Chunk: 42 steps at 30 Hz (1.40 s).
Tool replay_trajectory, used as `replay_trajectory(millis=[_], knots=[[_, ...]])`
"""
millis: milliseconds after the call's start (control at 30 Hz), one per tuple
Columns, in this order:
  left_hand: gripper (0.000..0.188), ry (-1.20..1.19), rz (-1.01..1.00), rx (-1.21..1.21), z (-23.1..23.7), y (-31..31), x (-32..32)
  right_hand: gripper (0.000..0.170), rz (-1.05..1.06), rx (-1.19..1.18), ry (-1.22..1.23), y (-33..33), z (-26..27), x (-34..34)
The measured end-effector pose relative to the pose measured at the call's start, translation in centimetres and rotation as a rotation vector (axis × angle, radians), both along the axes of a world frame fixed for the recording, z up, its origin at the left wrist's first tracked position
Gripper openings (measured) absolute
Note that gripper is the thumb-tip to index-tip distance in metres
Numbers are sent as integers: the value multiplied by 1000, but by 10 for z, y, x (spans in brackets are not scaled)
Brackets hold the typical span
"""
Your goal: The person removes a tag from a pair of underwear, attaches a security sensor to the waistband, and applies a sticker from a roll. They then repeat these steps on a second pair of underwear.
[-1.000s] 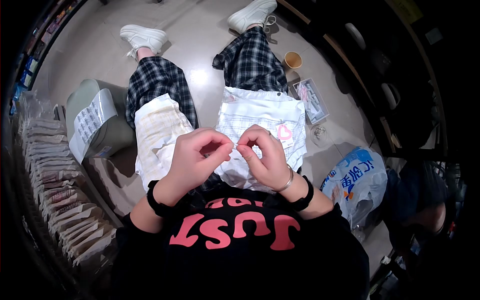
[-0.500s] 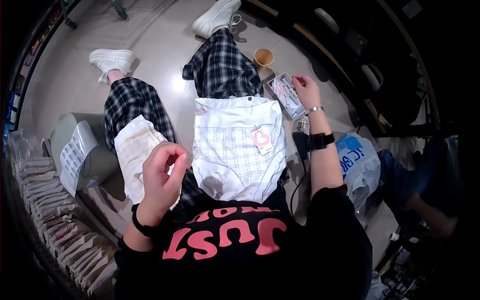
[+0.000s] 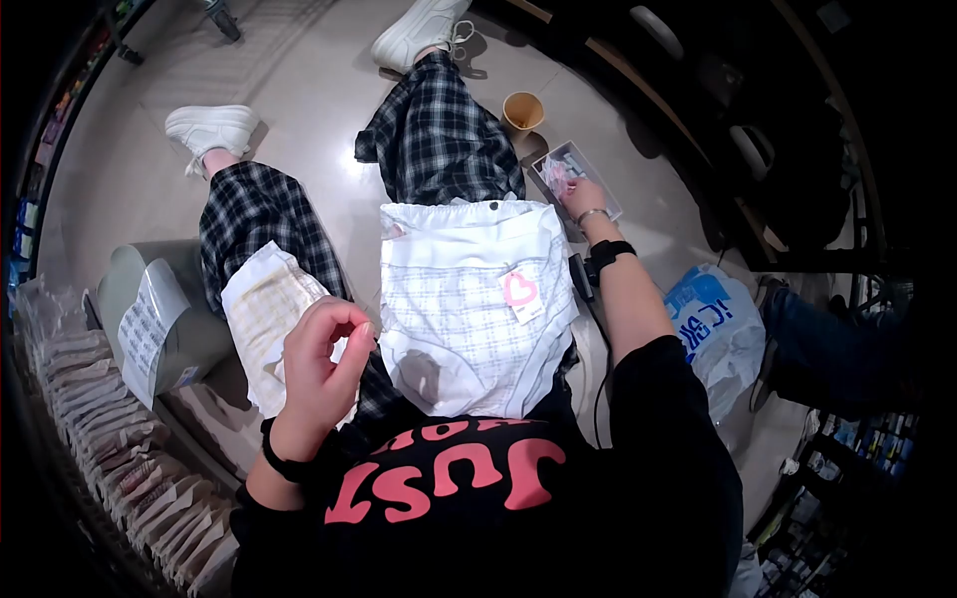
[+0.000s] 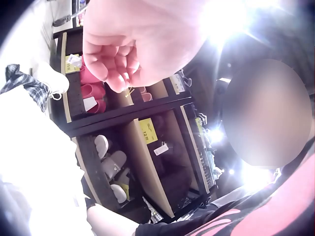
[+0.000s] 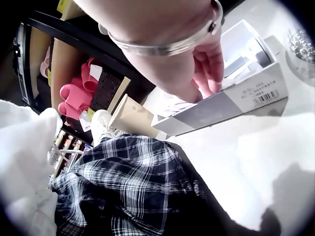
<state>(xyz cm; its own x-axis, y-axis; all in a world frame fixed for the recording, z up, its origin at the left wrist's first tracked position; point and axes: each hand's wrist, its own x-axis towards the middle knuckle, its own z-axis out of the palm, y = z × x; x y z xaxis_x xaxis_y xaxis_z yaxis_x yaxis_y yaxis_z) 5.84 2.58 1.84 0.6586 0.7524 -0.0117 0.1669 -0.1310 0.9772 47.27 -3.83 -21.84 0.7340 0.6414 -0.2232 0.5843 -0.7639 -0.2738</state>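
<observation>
My left hand [image 3: 321,361] is held over my left thigh, thumb and fingertips brought together. In the left wrist view a thin gold-coloured pin [image 4: 129,92] sticks out of that pinch. My right hand [image 3: 581,197] reaches down into an open cardboard box [image 5: 226,105] on the floor, among paper tags [image 3: 556,175]; its fingertips are partly hidden, so I cannot tell whether they grip one. Spread over my lap lie white checked underpants [image 3: 454,299], with a pink-heart hang tag [image 3: 519,290] on their right side.
Cream folded underwear [image 3: 264,299] lies on my left thigh. A paper cup [image 3: 522,112] stands beyond the box, and a plastic bag [image 3: 710,314] sits at right. At left are a grey-green bin [image 3: 189,299] and a row of packed garments [image 3: 110,448].
My right hand has left the left hand over the lap, swung out to the right and gone down into the box. The left hand keeps its pinch, now farther left.
</observation>
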Motion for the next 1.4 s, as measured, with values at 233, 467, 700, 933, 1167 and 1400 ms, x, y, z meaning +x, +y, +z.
replay_trajectory(millis=[233,467,700,933,1167,1400], knots=[[1,14,-3,38,3,-2,-2,19,-164,29,-128,3,8,-9],[2,6,15,36,4,-2,-4,16,1,66,-224,-1,17,-10],[3,-13,16,75,7,-4,-8,16,-60,320,-116,-18,76,-25],[4,-113,-30,-98,24,-15,-20,19,2,926,803,-46,224,-124],[4,-102,-27,360,42,-25,-34,21,164,740,1616,-52,293,-265],[5,-112,38,466,46,-33,-62,14,268,684,1463,-40,287,-292]])
